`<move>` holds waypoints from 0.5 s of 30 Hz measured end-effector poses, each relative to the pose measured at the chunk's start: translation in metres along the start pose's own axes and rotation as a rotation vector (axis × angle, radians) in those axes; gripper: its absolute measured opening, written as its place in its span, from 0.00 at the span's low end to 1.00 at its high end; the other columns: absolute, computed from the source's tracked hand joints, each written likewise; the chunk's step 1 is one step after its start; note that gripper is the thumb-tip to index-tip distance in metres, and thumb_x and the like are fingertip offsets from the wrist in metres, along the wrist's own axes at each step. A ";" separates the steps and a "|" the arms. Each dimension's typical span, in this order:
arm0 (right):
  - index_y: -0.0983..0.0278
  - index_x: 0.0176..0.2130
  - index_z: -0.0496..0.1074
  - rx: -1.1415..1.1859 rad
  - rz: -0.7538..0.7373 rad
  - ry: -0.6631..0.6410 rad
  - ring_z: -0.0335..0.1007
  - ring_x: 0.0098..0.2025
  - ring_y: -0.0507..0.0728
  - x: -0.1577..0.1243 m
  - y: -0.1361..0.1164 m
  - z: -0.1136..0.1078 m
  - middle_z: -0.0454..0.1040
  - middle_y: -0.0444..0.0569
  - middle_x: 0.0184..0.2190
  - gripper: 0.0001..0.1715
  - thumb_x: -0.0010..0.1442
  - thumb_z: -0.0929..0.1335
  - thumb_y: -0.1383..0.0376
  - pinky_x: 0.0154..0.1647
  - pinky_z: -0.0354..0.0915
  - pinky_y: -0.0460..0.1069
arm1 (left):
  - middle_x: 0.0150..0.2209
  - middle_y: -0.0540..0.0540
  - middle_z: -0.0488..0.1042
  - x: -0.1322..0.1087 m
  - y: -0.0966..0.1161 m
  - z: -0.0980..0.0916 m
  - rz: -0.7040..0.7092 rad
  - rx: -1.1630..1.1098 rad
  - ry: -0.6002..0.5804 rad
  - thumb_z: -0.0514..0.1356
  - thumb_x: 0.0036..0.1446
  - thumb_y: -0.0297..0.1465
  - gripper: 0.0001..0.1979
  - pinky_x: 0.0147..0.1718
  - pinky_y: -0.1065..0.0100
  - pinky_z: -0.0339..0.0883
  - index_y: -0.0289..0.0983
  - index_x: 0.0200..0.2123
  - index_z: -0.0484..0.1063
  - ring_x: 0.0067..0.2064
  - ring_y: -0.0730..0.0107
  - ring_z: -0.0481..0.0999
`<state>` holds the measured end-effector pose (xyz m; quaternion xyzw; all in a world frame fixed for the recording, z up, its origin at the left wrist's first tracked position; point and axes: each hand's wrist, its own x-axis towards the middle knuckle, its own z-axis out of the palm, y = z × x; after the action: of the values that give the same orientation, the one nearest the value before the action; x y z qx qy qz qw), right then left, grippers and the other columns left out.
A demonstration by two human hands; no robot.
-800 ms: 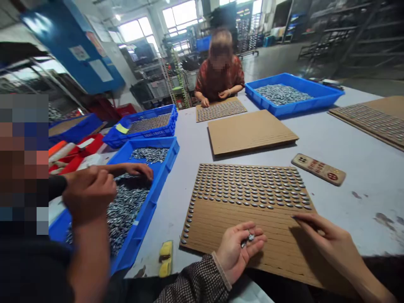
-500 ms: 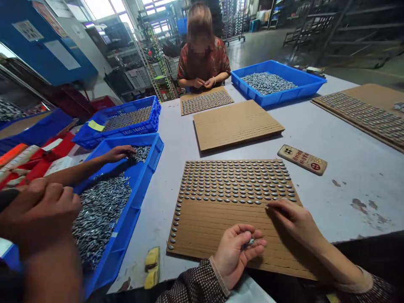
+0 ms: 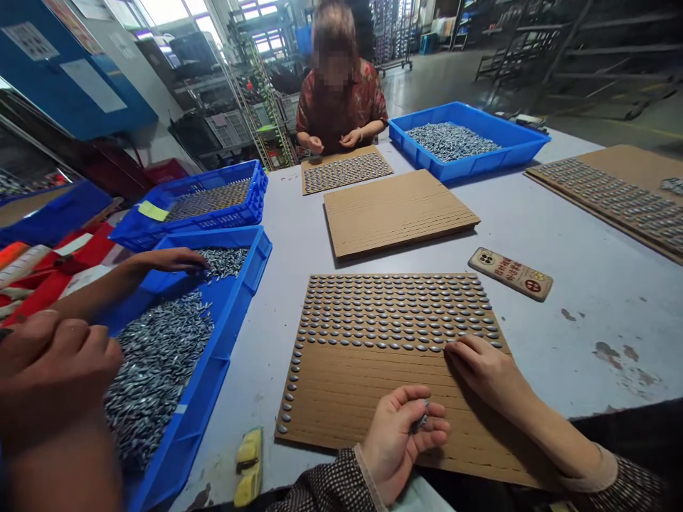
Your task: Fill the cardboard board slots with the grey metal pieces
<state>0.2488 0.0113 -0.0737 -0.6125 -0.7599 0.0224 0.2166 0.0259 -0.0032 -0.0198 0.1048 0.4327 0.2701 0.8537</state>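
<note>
My left hand (image 3: 403,441) lies palm up and cupped over the lower middle of a grooved cardboard board (image 3: 368,398), holding a few small silver metal pieces (image 3: 421,419). Close-packed rows of the same oval pieces (image 3: 395,309) cover the board's upper half, and a single line (image 3: 291,384) runs down its left edge. My right hand (image 3: 480,366) rests on the cardboard with its fingertips at the end of the lowest row. Whether those fingers pinch a piece is hidden.
A co-worker's hands (image 3: 53,355) reach over a blue tray (image 3: 213,341) of loose metal pieces at left. Another person sits across the grey table (image 3: 587,334), near more blue trays and filled boards. A stack of cardboard (image 3: 400,213), a printed tag (image 3: 509,274) and a yellow sponge (image 3: 248,466) lie nearby.
My right hand has moved left across the cardboard to the end of the lowest row. My left hand stays cupped around the pieces. The co-worker's near hand has shifted lower left.
</note>
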 end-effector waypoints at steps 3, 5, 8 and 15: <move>0.62 0.40 0.73 -0.013 -0.025 -0.014 0.68 0.35 0.54 0.001 0.001 0.000 0.71 0.50 0.34 0.15 0.68 0.58 0.65 0.34 0.63 0.46 | 0.36 0.40 0.77 -0.001 0.000 -0.001 0.011 0.015 0.007 0.63 0.53 0.28 0.14 0.32 0.72 0.70 0.32 0.41 0.66 0.32 0.69 0.79; 0.62 0.39 0.72 -0.010 -0.031 -0.036 0.67 0.35 0.54 0.001 0.001 0.000 0.71 0.50 0.34 0.15 0.68 0.58 0.65 0.34 0.63 0.46 | 0.35 0.40 0.77 -0.001 0.000 -0.003 0.016 0.026 0.008 0.65 0.52 0.29 0.14 0.32 0.72 0.70 0.32 0.40 0.67 0.32 0.70 0.78; 0.62 0.37 0.72 -0.006 -0.038 -0.060 0.67 0.35 0.54 0.002 0.002 -0.002 0.70 0.50 0.34 0.15 0.68 0.58 0.66 0.35 0.63 0.47 | 0.32 0.43 0.76 -0.001 0.000 -0.005 0.047 0.027 0.015 0.66 0.50 0.30 0.15 0.31 0.72 0.69 0.31 0.40 0.69 0.29 0.73 0.76; 0.62 0.36 0.72 -0.053 -0.058 -0.046 0.67 0.36 0.55 0.001 0.002 -0.003 0.71 0.51 0.36 0.15 0.67 0.58 0.68 0.35 0.63 0.47 | 0.34 0.41 0.77 -0.002 0.003 -0.006 0.075 0.017 0.038 0.67 0.48 0.28 0.16 0.34 0.71 0.70 0.29 0.41 0.73 0.32 0.73 0.76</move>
<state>0.2516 0.0118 -0.0715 -0.5951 -0.7825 0.0098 0.1832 0.0194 -0.0023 -0.0205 0.1231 0.4469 0.3000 0.8337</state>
